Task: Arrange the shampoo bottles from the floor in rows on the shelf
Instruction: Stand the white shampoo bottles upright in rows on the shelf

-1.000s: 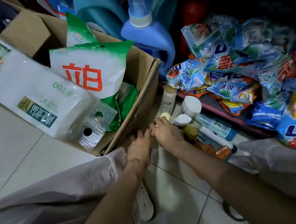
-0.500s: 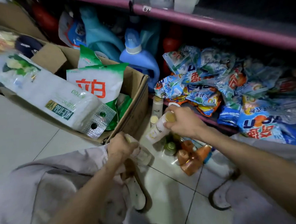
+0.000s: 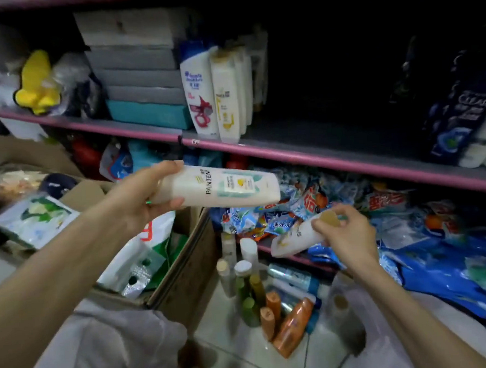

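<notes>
Head view has the left hand (image 3: 140,198) wrapped around the cap end of a cream Pantene bottle (image 3: 219,186), carried sideways in the air just below the pink-edged shelf (image 3: 334,161). The right hand (image 3: 350,234) grips a second pale bottle (image 3: 296,236) near its tan cap, lower down, in front of the detergent bags (image 3: 266,219).

The step in hand looks like getting these two up onto the shelf. My take: tip the Pantene bottle upright before it crosses the shelf lip, then set it right beside the white and cream bottles already standing there (image 3: 219,94), label out, so the row carries on to the right where the shelf looks bare. One bottle at a time would be safer, since those standing ones are tall and narrow and would topple from a nudge. The back of that shelf is really dark, so I can't tell how deep the row goes.

The Pantene bottle is smooth plastic, flattish, cream with a pale green label, probably a bit slippery. More bottles remain on the floor (image 3: 240,351): green, orange and white ones clustered (image 3: 257,296) between the cardboard box (image 3: 182,273) and the person's knee, so plenty is left to do.
</notes>
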A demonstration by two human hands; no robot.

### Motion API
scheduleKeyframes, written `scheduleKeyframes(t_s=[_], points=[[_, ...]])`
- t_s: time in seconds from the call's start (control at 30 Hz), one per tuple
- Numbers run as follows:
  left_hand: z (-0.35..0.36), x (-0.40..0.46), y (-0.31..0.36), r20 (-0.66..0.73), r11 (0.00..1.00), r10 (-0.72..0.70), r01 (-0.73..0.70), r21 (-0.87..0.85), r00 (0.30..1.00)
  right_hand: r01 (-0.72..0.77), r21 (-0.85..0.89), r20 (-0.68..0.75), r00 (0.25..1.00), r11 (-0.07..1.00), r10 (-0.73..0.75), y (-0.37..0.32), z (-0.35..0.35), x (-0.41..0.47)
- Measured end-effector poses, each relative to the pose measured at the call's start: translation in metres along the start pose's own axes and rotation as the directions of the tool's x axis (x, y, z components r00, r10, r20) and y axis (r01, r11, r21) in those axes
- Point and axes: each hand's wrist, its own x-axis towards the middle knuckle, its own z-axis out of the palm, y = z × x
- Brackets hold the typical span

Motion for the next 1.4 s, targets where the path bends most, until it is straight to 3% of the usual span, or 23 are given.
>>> scheduleKeyframes(t_s=[0.2,0.37,0.5,0.63,0.73,0.8,0.9,1.0,1.07,1.17,1.23,1.3,1.4], points=[[0.107,-0.006,0.025,0.224,0.915,-0.243,0.3,-0.269,0.944,0.079,-0.066,0.03,0.997,0.995,-0.077,0.002,-0.012,-0.011],[0.212,0.002,0.009,0.295,0.909,-0.265,0.34,-0.241,0.918,0.021,-0.072,0.099,0.995,0.997,-0.014,0.005,-0.014,-0.014],[0.259,0.017,0.001,0.271,0.91,-0.241,0.314,-0.271,0.932,-0.003,-0.027,0.123,0.992,1.0,0.006,0.009,-0.02,-0.011],[0.269,0.023,-0.01,0.434,0.935,-0.233,0.323,-0.146,0.87,0.001,-0.058,0.14,0.99,0.998,0.008,0.012,-0.025,-0.005],[0.248,0.028,-0.028,0.53,0.973,-0.224,0.215,0.08,0.818,-0.002,0.006,0.12,0.993,1.0,0.001,0.012,-0.03,-0.003],[0.221,0.029,-0.046,0.567,0.951,-0.204,0.024,0.309,0.798,-0.001,0.08,0.105,0.994,0.997,-0.007,0.012,-0.034,-0.001],[0.168,0.028,-0.082,0.685,0.739,-0.124,-0.394,0.547,0.718,-0.027,0.268,0.078,0.997,0.963,0.007,0.008,-0.036,0.001],[0.13,0.023,-0.125,0.747,0.456,-0.079,-0.643,0.616,0.66,-0.106,0.477,0.125,0.991,0.872,0.052,0.003,-0.033,0.0],[0.116,0.022,-0.149,0.722,0.305,0.041,-0.697,0.649,0.69,-0.151,0.532,0.196,0.979,0.833,0.053,-0.001,-0.027,-0.004],[0.106,0.025,-0.158,0.645,0.251,0.251,-0.692,0.677,0.722,-0.233,0.568,0.327,0.944,0.789,0.043,-0.006,-0.019,-0.008],[0.101,0.03,-0.156,0.62,0.261,0.283,-0.681,0.685,0.732,-0.338,0.623,0.445,0.895,0.705,0.035,-0.008,-0.016,-0.006],[0.097,0.034,-0.154,0.609,0.267,0.291,-0.674,0.689,0.738,-0.503,0.666,0.568,0.821,0.552,0.063,-0.009,-0.013,-0.003],[0.096,0.04,-0.153,0.614,0.196,0.309,-0.68,0.706,0.726,-0.642,0.649,0.658,0.743,0.409,0.121,-0.01,-0.007,0.0]])
